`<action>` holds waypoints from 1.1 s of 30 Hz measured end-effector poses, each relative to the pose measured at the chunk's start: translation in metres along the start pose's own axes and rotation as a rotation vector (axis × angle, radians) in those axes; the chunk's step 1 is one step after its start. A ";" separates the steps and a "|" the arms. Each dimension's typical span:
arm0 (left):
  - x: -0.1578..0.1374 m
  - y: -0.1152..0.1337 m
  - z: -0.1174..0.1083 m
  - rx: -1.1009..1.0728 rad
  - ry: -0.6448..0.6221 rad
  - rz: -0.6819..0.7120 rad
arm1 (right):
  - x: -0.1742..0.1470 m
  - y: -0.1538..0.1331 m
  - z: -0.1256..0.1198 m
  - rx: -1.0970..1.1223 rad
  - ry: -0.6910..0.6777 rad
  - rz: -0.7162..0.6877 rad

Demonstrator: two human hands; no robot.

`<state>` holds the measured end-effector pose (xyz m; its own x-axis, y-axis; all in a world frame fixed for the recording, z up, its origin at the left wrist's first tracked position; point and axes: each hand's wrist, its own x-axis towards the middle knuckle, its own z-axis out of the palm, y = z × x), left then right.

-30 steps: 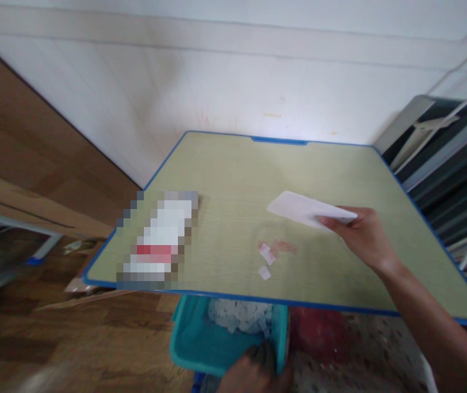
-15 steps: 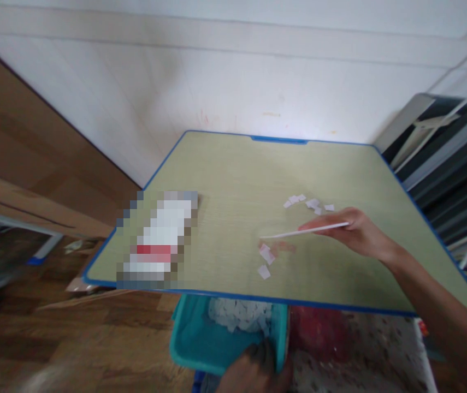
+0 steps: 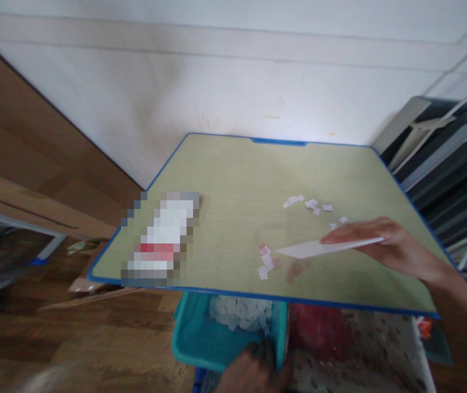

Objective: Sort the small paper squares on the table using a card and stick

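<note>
My right hand (image 3: 384, 245) pinches a flat white card (image 3: 319, 249), thumb and fingers on its right part. The card is tilted and held just above the table, its left tip close to several small white paper pieces (image 3: 267, 261). More paper pieces (image 3: 311, 203) lie scattered farther back, and two show just behind the hand. Low in the view, my left hand (image 3: 253, 368) is closed over the near right corner of a teal basin (image 3: 204, 355), with fingers inside the rim and thumb on the outer side. White paper scraps (image 3: 239, 312) are heaped in the basin.
The pale green table (image 3: 233, 169) has a blue edge and stands against a white wall (image 3: 233, 87). A pixelated white and red object (image 3: 161, 234) lies at its left. Brown cardboard (image 3: 32, 125) leans at left; dark panels (image 3: 454, 153) stand at right. A red bundle (image 3: 319, 330) sits below.
My right hand has moved right and nearer with the card, whose face now shows more. Another piece shows at the near group, and two more behind the hand. My left hand stays put.
</note>
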<state>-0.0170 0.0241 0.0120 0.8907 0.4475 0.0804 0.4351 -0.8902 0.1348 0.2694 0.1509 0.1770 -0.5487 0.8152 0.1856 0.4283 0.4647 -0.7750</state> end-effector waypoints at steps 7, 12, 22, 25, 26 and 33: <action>0.001 -0.001 0.001 0.007 -0.024 0.004 | 0.035 0.020 0.026 -0.001 -0.026 -0.099; 0.000 -0.001 0.000 -0.028 -0.049 0.018 | 0.009 0.016 0.003 0.001 -0.071 -0.036; 0.001 -0.002 -0.004 -0.015 -0.094 0.029 | 0.008 -0.008 -0.003 -0.030 -0.069 -0.037; 0.000 -0.002 -0.003 -0.037 -0.101 0.013 | 0.010 -0.008 0.003 -0.069 -0.081 0.014; 0.000 -0.001 -0.002 -0.039 -0.100 0.009 | 0.009 -0.008 0.002 -0.108 -0.052 0.063; 0.001 0.001 -0.003 -0.045 -0.104 0.011 | -0.005 -0.015 -0.001 -0.224 0.094 0.296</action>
<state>-0.0164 0.0239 0.0148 0.9053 0.4242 -0.0209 0.4208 -0.8894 0.1785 0.2665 0.1407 0.1886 -0.3139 0.9488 0.0362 0.7105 0.2600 -0.6539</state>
